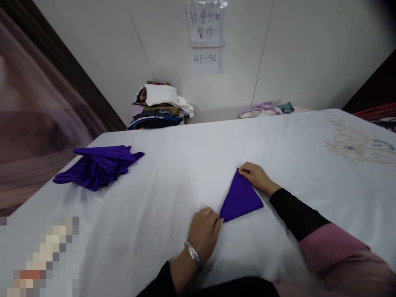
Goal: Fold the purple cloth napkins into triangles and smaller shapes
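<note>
A purple cloth napkin (241,199), folded into a triangle, lies flat on the white-covered table (173,173). My left hand (204,231), with a silver bangle at the wrist, pinches its lower left corner between thumb and fingers. At the top corner, my right hand (256,176) has the cloth's edge between its fingertips. The napkin's lower right corner rests free on the table. Farther left sits a crumpled heap of purple cloth (100,167), touched by neither hand.
Behind the table's far edge stand a stack of folded clothes (161,105) and some lilac and green cloths (266,110). Handwritten paper signs (206,37) hang on the wall. A sheer curtain (40,115) hangs at the left. Blurred squares cover the lower left corner.
</note>
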Demonstrator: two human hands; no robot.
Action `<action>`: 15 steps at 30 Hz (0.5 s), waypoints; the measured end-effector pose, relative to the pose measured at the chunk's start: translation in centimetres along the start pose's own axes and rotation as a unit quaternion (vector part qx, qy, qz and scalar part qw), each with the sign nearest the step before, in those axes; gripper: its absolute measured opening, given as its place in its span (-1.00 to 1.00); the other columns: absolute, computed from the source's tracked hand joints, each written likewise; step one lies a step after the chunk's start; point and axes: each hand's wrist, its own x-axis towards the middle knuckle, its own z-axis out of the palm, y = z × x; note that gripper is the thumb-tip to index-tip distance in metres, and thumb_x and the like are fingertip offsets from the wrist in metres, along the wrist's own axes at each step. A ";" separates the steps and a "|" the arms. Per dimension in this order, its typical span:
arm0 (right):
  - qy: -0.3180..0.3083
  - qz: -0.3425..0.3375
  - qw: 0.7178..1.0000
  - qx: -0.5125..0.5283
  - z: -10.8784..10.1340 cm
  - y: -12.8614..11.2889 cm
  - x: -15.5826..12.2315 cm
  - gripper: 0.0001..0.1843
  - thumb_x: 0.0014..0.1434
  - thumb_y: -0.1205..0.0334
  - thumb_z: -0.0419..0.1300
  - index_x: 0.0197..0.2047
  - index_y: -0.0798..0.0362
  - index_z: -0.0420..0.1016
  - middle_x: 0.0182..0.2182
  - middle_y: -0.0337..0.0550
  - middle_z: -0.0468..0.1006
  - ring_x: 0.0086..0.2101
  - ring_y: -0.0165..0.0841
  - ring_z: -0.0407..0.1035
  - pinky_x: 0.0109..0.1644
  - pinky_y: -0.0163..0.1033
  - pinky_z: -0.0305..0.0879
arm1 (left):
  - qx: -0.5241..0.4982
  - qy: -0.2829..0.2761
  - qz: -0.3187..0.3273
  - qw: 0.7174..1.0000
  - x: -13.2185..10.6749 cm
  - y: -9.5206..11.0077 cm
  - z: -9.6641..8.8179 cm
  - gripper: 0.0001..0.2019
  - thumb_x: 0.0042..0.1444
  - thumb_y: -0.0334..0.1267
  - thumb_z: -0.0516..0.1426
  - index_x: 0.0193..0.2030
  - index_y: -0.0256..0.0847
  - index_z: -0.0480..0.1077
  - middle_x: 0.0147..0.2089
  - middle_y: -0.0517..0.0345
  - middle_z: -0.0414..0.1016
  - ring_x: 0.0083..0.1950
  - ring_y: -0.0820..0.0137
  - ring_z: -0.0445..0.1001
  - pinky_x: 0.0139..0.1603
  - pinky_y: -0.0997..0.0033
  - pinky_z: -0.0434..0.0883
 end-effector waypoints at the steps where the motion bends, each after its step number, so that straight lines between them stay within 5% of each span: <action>1: 0.001 -0.004 1.000 0.001 0.0 0.0 0.0 -0.88 0.14 0.25 0.07 -0.33 -0.01 0.45 -0.33 -0.20 0.48 -0.29 -0.32 0.35 -0.20 -0.23 0.22 | 0.006 0.004 -0.001 1.000 0.0 0.0 0.1 -0.80 0.20 -0.30 -0.02 -0.42 -0.20 0.33 -0.34 0.13 0.38 -0.26 0.34 0.31 -0.24 0.29 0.24; 9: -0.005 -0.030 1.000 0.009 0.3 -0.2 0.4 -0.86 0.16 0.26 0.06 -0.33 -0.01 0.46 -0.33 -0.21 0.47 -0.29 -0.34 0.35 -0.19 -0.24 0.22 | 0.034 0.011 0.003 0.999 0.4 0.2 0.4 -0.85 0.10 -0.39 0.03 -0.49 -0.20 0.29 -0.37 0.15 0.36 -0.28 0.35 0.29 -0.27 0.31 0.19; 15: -0.026 0.037 0.999 0.007 0.3 -0.1 1.1 -0.73 0.08 0.26 0.13 -0.10 0.01 0.45 -0.31 -0.18 0.49 -0.32 -0.33 0.36 -0.22 -0.24 0.24 | 0.037 0.007 0.009 0.999 0.6 0.2 0.3 -0.86 0.07 -0.40 0.03 -0.49 -0.19 0.29 -0.37 0.15 0.36 -0.29 0.36 0.28 -0.26 0.31 0.17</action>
